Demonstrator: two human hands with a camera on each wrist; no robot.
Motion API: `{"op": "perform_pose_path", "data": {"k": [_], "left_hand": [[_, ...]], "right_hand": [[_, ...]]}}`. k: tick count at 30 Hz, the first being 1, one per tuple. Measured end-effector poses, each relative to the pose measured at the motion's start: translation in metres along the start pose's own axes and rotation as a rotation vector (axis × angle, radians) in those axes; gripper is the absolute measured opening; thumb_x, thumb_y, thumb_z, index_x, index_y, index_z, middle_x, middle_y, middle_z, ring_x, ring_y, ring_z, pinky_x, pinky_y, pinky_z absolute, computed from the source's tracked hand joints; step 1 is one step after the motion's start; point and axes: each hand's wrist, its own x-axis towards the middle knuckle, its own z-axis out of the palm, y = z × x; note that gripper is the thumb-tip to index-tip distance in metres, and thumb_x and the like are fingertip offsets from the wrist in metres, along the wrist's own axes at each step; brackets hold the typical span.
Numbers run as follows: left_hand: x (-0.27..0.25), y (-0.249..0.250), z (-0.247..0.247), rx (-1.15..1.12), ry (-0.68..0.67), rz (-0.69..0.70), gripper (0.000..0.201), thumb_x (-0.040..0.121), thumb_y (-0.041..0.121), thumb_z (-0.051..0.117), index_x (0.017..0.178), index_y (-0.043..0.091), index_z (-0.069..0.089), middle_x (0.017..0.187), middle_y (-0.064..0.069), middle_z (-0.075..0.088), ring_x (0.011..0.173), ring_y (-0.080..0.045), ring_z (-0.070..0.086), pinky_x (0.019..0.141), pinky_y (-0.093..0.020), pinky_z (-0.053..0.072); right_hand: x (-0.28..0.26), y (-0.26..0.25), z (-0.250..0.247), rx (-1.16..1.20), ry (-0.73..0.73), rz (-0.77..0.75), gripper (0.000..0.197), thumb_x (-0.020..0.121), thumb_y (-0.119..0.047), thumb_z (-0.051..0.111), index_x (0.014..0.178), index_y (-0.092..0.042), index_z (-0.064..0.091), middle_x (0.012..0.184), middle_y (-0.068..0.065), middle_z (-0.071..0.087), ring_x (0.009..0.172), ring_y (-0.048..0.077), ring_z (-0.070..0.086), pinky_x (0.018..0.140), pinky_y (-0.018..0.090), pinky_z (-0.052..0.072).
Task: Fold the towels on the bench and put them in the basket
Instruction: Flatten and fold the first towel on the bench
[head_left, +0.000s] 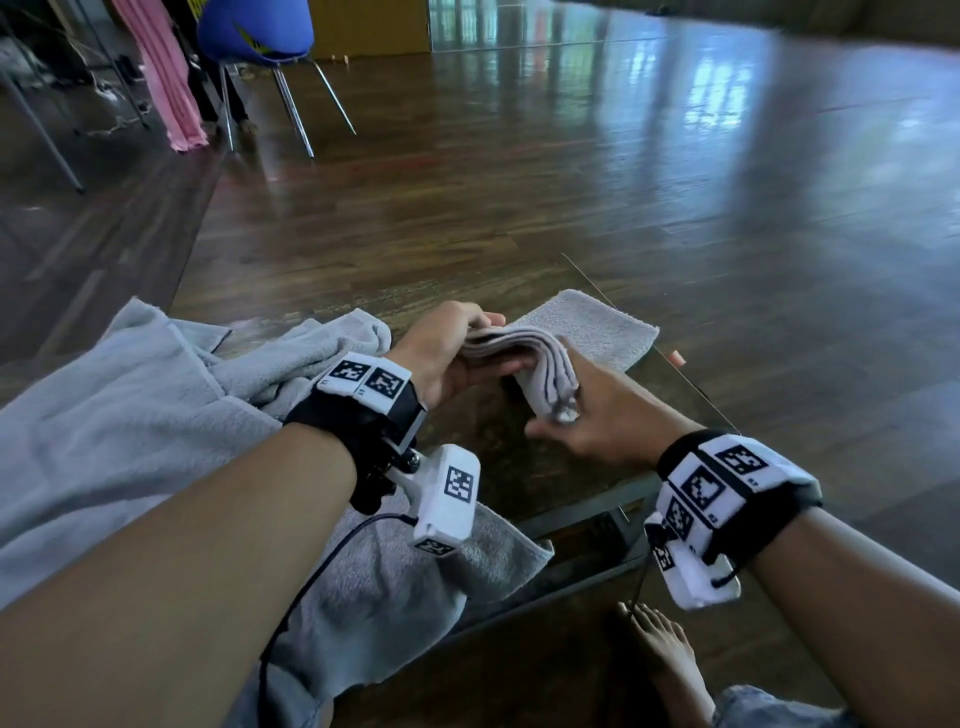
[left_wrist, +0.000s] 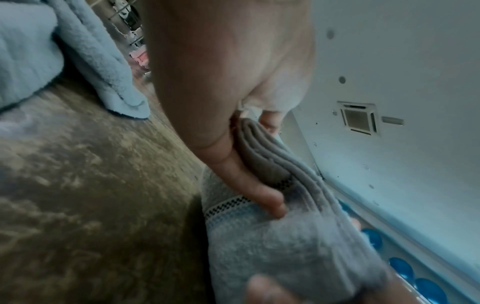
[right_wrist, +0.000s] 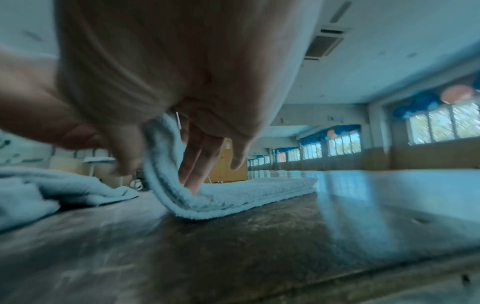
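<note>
dark wooden bench (head_left: 571, 467) carries a grey towel (head_left: 597, 322) mid-fold — left hand (head_left: 441, 358) and right hand (head_left: 597, 410) both pinch its raised layered edge, which next needs laying flat over the far half — basket unseen.

no readable text, only coded wristband markers (head_left: 719, 478)

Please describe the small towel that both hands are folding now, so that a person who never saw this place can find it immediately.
Start from the dark wooden bench in front of the person. At its far right end lies a small grey towel, its near edge lifted in layers between the left hand and right hand. Unlike the large loose towel heaped on the left, it is small and neatly folded.
</note>
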Motion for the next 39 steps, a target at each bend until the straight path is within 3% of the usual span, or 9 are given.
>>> {"op": "perform_pose_path", "data": {"k": [2, 4, 8, 12, 17, 23, 29, 33, 39], "left_hand": [[0.0, 0.002, -0.008, 0.041, -0.029, -0.014, 0.034, 0.082, 0.007, 0.036, 0.106, 0.003, 0.06, 0.101, -0.021, 0.066, 0.08, -0.035, 0.069, 0.071, -0.036, 0.057], [0.006, 0.005, -0.017, 0.304, 0.081, 0.076, 0.038, 0.079, -0.003, 0.036, 0.105, 0.006, 0.062, 0.101, -0.018, 0.063, 0.086, -0.032, 0.062, 0.078, -0.038, 0.051], [0.008, -0.004, -0.033, 0.875, 0.01, 0.206, 0.041, 0.087, -0.01, 0.049, 0.122, 0.007, 0.061, 0.1, -0.005, 0.06, 0.075, -0.012, 0.054, 0.06, -0.021, 0.043], [0.005, -0.012, -0.039, 0.908, -0.155, 0.135, 0.022, 0.092, 0.004, 0.059, 0.104, -0.013, 0.066, 0.087, -0.014, 0.058, 0.075, -0.017, 0.05, 0.068, -0.025, 0.041], [0.008, -0.016, -0.03, 0.884, -0.046, -0.1, 0.038, 0.096, 0.038, 0.057, 0.088, 0.001, 0.064, 0.079, -0.018, 0.06, 0.064, -0.026, 0.053, 0.057, -0.032, 0.038], [0.018, -0.026, -0.022, 1.03, -0.002, 0.05, 0.036, 0.091, 0.034, 0.068, 0.071, 0.006, 0.057, 0.064, -0.008, 0.052, 0.054, -0.02, 0.047, 0.054, -0.028, 0.038], [0.026, -0.036, -0.007, 1.188, 0.282, 0.095, 0.038, 0.09, 0.031, 0.061, 0.061, 0.01, 0.049, 0.061, -0.001, 0.047, 0.053, -0.014, 0.044, 0.046, -0.027, 0.028], [0.03, -0.039, -0.004, 1.232, 0.33, 0.053, 0.029, 0.089, 0.031, 0.059, 0.072, 0.007, 0.053, 0.071, -0.001, 0.05, 0.06, -0.014, 0.047, 0.047, -0.026, 0.03], [0.034, -0.044, -0.003, 1.292, 0.345, 0.071, 0.039, 0.094, 0.033, 0.055, 0.064, 0.008, 0.048, 0.077, -0.009, 0.056, 0.065, -0.023, 0.05, 0.05, -0.03, 0.029]], "right_hand": [[0.002, 0.001, -0.007, 0.04, 0.099, 0.045, 0.007, 0.087, -0.035, 0.065, 0.087, -0.03, 0.06, 0.073, -0.026, 0.066, 0.066, -0.008, 0.059, 0.061, 0.013, 0.044], [0.004, 0.004, -0.013, 0.09, 0.162, 0.096, 0.023, 0.091, -0.015, 0.059, 0.071, -0.026, 0.057, 0.055, -0.02, 0.06, 0.051, -0.006, 0.053, 0.051, 0.012, 0.039], [0.004, 0.009, -0.019, 0.393, 0.071, 0.245, 0.019, 0.09, 0.003, 0.053, 0.077, -0.008, 0.063, 0.063, -0.008, 0.062, 0.065, 0.006, 0.061, 0.062, 0.024, 0.055], [0.003, 0.014, -0.02, 0.53, 0.025, 0.428, 0.013, 0.09, -0.004, 0.056, 0.089, -0.01, 0.067, 0.075, 0.001, 0.069, 0.075, 0.017, 0.069, 0.063, 0.035, 0.059], [0.0, 0.027, -0.033, 0.632, 0.033, 0.661, 0.022, 0.094, -0.017, 0.065, 0.109, -0.002, 0.069, 0.102, 0.013, 0.075, 0.085, 0.023, 0.074, 0.062, 0.035, 0.061], [0.003, 0.032, -0.029, 0.337, 0.03, 0.722, 0.024, 0.095, -0.021, 0.064, 0.078, -0.004, 0.066, 0.056, 0.001, 0.067, 0.044, 0.01, 0.063, 0.044, 0.022, 0.049], [0.01, 0.037, -0.022, 0.064, 0.146, 0.646, 0.031, 0.094, -0.036, 0.063, 0.094, -0.006, 0.07, 0.093, 0.013, 0.072, 0.077, 0.023, 0.068, 0.073, 0.04, 0.058], [0.011, 0.042, -0.017, -0.009, 0.139, 0.653, 0.035, 0.096, -0.04, 0.061, 0.098, -0.006, 0.069, 0.095, 0.011, 0.072, 0.073, 0.018, 0.063, 0.057, 0.028, 0.046], [0.014, 0.044, -0.014, -0.037, 0.191, 0.678, 0.038, 0.095, -0.04, 0.063, 0.096, -0.002, 0.067, 0.086, 0.008, 0.069, 0.067, 0.018, 0.06, 0.059, 0.031, 0.049]]}}
